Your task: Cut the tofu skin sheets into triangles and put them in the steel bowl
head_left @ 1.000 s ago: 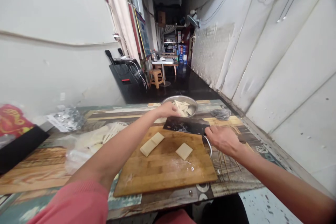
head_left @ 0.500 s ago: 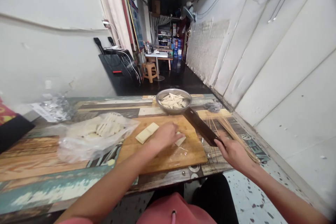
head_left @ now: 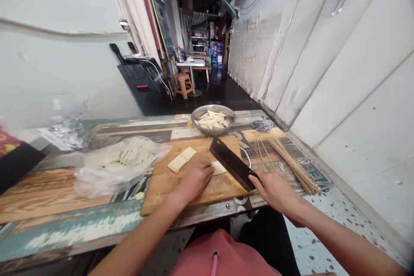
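My right hand grips the handle of a dark cleaver, whose broad blade hangs over the right part of a wooden cutting board. Just left of the blade lies a pale, flat piece of what looks like tofu. The curled fingers of my left hand press on this piece's left end. Further left on the board rests a pale rectangular block with a line across its middle. Whether the blade touches the piece is hard to tell.
Behind the board stands a metal bowl of pale cut wedges. A clear plastic bag with more pale slices lies at left. Wooden skewers and a crumpled grey bag are at right. A white wall runs alongside.
The cleaver has moved left over the board, close to the pale piece. My left hand has shifted slightly down and left, and more of the piece shows.
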`<state>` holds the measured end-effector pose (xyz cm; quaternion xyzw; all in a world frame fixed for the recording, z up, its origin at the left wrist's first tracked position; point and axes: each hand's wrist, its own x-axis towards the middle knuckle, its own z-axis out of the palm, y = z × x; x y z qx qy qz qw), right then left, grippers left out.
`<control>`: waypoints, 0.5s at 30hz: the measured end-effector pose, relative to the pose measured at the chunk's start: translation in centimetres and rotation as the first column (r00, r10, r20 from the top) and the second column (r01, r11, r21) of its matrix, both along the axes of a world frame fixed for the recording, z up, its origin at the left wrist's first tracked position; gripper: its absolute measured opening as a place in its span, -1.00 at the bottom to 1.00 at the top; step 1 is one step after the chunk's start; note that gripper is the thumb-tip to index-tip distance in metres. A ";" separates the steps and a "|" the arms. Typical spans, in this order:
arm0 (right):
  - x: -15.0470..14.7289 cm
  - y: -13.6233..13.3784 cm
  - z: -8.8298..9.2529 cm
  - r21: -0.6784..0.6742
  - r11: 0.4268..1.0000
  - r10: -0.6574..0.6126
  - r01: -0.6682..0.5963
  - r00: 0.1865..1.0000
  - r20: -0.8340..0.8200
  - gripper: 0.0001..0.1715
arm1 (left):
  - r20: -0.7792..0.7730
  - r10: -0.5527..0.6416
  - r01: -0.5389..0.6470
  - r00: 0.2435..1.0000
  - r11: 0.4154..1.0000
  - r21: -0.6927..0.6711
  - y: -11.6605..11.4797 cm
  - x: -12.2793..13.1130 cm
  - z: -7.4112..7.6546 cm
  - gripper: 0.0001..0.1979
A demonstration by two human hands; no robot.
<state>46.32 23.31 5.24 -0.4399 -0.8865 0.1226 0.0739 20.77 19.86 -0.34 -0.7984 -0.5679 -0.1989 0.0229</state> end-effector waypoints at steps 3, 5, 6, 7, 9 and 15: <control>-0.4 0.5 0.6 0.004 0.999 0.051 -0.052 0.997 0.054 -0.59 | -0.092 0.102 -0.093 0.990 0.991 0.097 -1.0 1.4 -2.0 -0.71; -0.5 1.0 0.8 0.024 0.996 0.086 -0.089 0.991 0.102 -0.59 | -0.126 0.161 -0.139 0.979 0.976 0.166 -1.3 2.3 -3.0 -0.73; -0.5 1.3 1.0 0.035 0.994 0.099 -0.104 0.987 0.126 -0.60 | -0.138 0.179 -0.152 0.974 0.970 0.189 -1.3 2.6 -3.3 -0.73; -0.5 1.6 1.0 0.043 0.992 0.107 -0.115 0.983 0.152 -0.60 | -0.148 0.195 -0.163 0.970 0.965 0.203 -1.3 2.8 -3.5 -0.74; -0.5 2.1 1.2 0.048 0.991 0.114 -0.126 0.974 0.198 -0.60 | -0.172 0.217 -0.179 0.961 0.961 0.210 -1.2 3.0 -3.6 -0.75; -0.4 3.1 2.0 0.022 0.984 0.169 -0.178 0.961 0.220 -0.62 | -0.197 0.194 -0.160 0.961 0.971 0.177 -1.3 2.8 -3.2 -0.73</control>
